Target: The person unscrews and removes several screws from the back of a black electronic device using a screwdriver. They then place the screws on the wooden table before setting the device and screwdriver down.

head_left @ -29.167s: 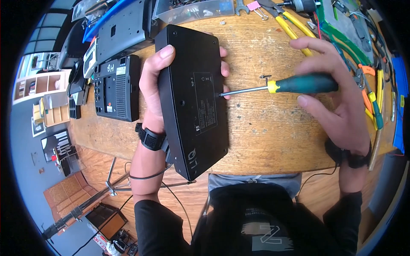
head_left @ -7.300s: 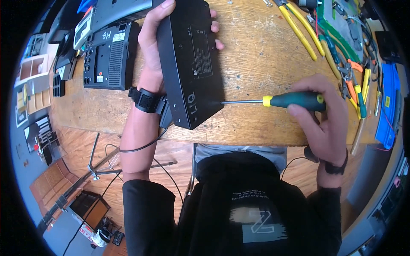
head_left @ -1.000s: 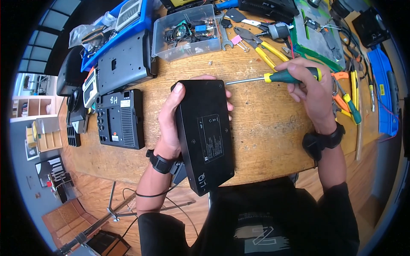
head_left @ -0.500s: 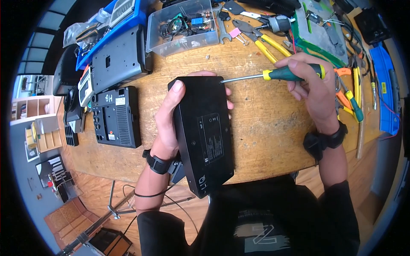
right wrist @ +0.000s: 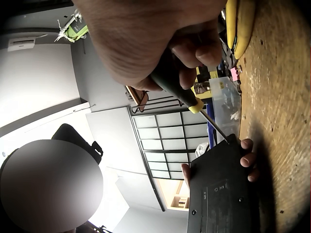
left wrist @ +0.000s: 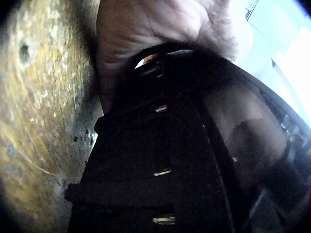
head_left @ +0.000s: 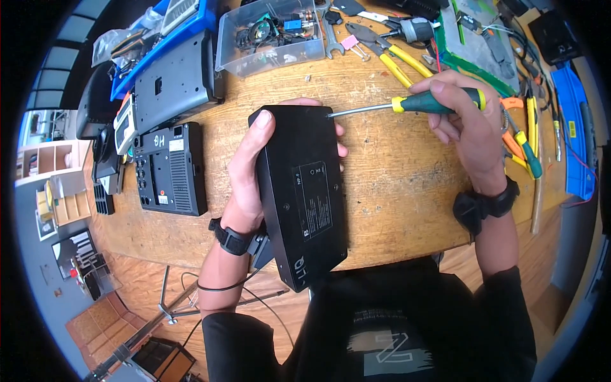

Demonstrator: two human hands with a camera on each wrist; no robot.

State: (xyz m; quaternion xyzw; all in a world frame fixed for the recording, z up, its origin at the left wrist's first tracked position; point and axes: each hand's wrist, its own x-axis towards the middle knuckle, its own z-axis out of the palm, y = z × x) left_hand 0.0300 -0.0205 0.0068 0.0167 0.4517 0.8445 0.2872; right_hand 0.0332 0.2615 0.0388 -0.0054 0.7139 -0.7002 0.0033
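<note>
My left hand (head_left: 247, 169) grips a flat black device (head_left: 321, 254) from its left side, thumb on the near face and fingertips showing past the right edge. The device is tilted up over the table, its printed label facing me. In my right hand (head_left: 468, 124) is a screwdriver (head_left: 414, 103) with a dark green and yellow handle. Its tip sits at the screw hole in the device's upper right corner; the right wrist view shows the shaft (right wrist: 214, 125) meeting that same corner. The left wrist view holds the palm (left wrist: 165, 24) and the dark underside of the device (left wrist: 141, 155).
A second black device (head_left: 170, 169) lies at left, beside a larger black panel (head_left: 175, 79). A clear bin of parts (head_left: 270, 60) stands at the back. Yellow-handled pliers (head_left: 394, 54) lie behind my right hand, other tools (head_left: 525, 137) to the right. A cable hangs from my left wrist.
The screwdriver tip has come from just beside the device's upper right corner onto its screw hole. Device and left hand sit slightly higher and further left in view; the right hand keeps its hold.
</note>
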